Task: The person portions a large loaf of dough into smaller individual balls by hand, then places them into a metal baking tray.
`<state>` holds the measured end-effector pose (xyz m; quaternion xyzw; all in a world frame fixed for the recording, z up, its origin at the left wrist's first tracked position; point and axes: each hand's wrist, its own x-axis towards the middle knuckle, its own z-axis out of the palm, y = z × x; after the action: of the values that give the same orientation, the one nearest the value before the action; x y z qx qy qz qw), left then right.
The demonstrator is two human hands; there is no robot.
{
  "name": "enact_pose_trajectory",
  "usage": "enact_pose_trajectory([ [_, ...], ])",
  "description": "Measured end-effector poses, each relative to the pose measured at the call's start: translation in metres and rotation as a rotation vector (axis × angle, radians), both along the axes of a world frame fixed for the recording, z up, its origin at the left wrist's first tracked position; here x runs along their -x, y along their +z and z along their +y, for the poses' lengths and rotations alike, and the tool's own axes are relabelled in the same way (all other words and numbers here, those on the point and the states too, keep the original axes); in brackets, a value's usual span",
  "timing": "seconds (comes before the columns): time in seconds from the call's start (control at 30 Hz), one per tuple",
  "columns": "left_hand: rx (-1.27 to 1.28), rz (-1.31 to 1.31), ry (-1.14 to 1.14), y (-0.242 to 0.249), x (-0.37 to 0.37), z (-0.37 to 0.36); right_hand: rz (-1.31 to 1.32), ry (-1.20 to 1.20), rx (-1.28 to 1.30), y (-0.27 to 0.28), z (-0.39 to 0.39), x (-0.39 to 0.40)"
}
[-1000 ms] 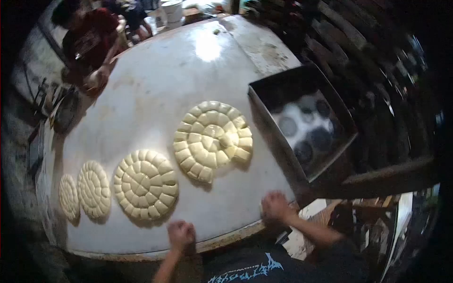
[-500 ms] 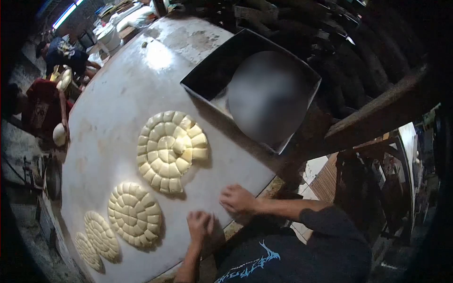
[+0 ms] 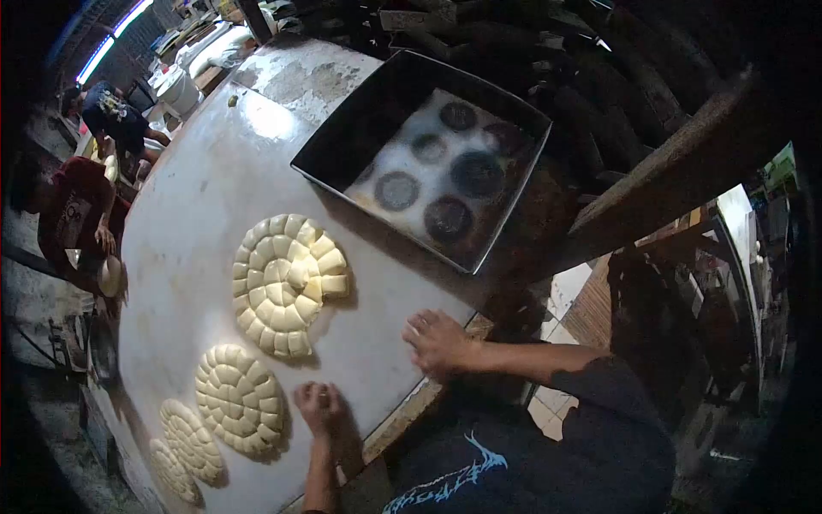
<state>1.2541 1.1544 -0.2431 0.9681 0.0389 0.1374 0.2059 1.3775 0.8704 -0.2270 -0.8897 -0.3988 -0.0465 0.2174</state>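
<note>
My left hand point(image 3: 318, 409), fingers curled under, rests low over the pale tabletop point(image 3: 175, 257), beside a round of scored dough point(image 3: 240, 399). Further right, my right hand point(image 3: 437, 343) is cupped against the surface close to the table's edge. Whatever lies beneath either palm is hidden. Ahead of both hands sits the nearest large dough round point(image 3: 278, 287), cut into rings of small pieces. A gap opens at its lower right side, and one loose piece of dough point(image 3: 297, 274) lies on top.
Two smaller-looking dough rounds point(image 3: 190, 441) line the left edge. A dark square metal box point(image 3: 402, 227) with round marks inside stands at the back right, near a wooden beam point(image 3: 659, 171). Across the table a co-worker in a dark red shirt point(image 3: 77, 201) handles dough; another person bends behind.
My left hand has moved left, further from my right hand. The view has shifted slightly. A grey blur over the box is gone, so its inside shows. The co-worker's arms have come down.
</note>
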Motion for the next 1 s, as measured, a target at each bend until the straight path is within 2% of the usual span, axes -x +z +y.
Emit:
enact_pose_trajectory([
  [0.07,-0.121,0.007,-0.141,-0.002,0.010,-0.003,0.171,0.011,0.152,0.006,-0.012,0.001],
  [0.1,-0.116,-0.009,-0.133,-0.002,0.022,-0.002,0.361,0.031,0.192,0.020,-0.025,-0.013],
  [0.13,-0.156,0.106,-0.141,0.004,0.036,0.001,0.555,0.053,0.226,0.042,-0.038,-0.034],
  [0.2,-0.224,0.373,-0.126,0.023,0.051,0.000,0.653,-0.055,0.120,0.101,-0.062,-0.096],
  [0.23,-0.235,0.385,-0.124,0.037,0.048,0.000,0.315,-0.220,0.029,0.115,-0.072,-0.110],
  [0.27,-0.062,0.534,-0.100,0.050,0.035,-0.003,0.301,-0.290,-0.041,0.103,-0.088,-0.139],
  [0.3,0.117,0.674,-0.071,0.059,0.018,-0.007,0.303,-0.321,0.002,0.095,-0.101,-0.165],
  [0.33,0.289,0.678,-0.130,0.057,-0.009,-0.008,0.442,-0.308,0.131,0.088,-0.110,-0.187],
  [0.37,0.498,0.697,-0.081,0.067,-0.041,-0.023,0.435,-0.304,0.127,0.072,-0.113,-0.197],
  [0.43,0.301,0.240,-0.417,0.113,-0.113,-0.076,0.517,-0.354,0.442,0.044,-0.115,-0.206],
  [0.47,0.368,0.238,-0.426,0.144,-0.145,-0.110,0.517,-0.356,0.443,0.053,-0.117,-0.202],
  [0.5,0.357,0.234,-0.443,0.151,-0.172,-0.140,0.507,-0.380,0.379,0.074,-0.117,-0.197],
  [0.53,0.341,0.098,-0.573,0.141,-0.203,-0.165,0.500,-0.400,0.315,0.092,-0.115,-0.191],
  [0.57,0.291,0.229,-0.600,0.146,-0.227,-0.190,0.378,-0.494,0.126,0.100,-0.124,-0.183],
  [0.6,0.217,0.318,-0.630,0.127,-0.258,-0.218,0.252,-0.580,-0.061,0.109,-0.133,-0.172],
  [0.67,0.149,0.375,-0.659,0.080,-0.291,-0.254,0.257,-0.743,-0.318,0.160,-0.129,-0.127],
  [0.73,0.046,0.535,-0.557,0.059,-0.297,-0.274,0.219,-0.813,-0.313,0.163,-0.134,-0.096],
  [0.83,-0.002,0.552,-0.524,0.081,-0.289,-0.257,0.157,-0.802,-0.389,0.185,-0.118,-0.042],
  [0.87,0.065,0.406,-0.536,0.104,-0.275,-0.231,0.164,-0.814,-0.462,0.185,-0.111,-0.027],
  [0.93,0.630,0.141,-0.587,0.123,-0.220,-0.160,0.503,-0.707,-0.934,0.137,-0.088,-0.007],
  [0.97,0.690,0.134,-0.504,0.127,-0.185,-0.125,0.741,-0.620,-0.956,0.123,-0.062,-0.001],
  [1.0,0.749,0.117,-0.408,0.126,-0.145,-0.093,0.972,-0.532,-0.865,0.094,-0.035,-0.001],
])
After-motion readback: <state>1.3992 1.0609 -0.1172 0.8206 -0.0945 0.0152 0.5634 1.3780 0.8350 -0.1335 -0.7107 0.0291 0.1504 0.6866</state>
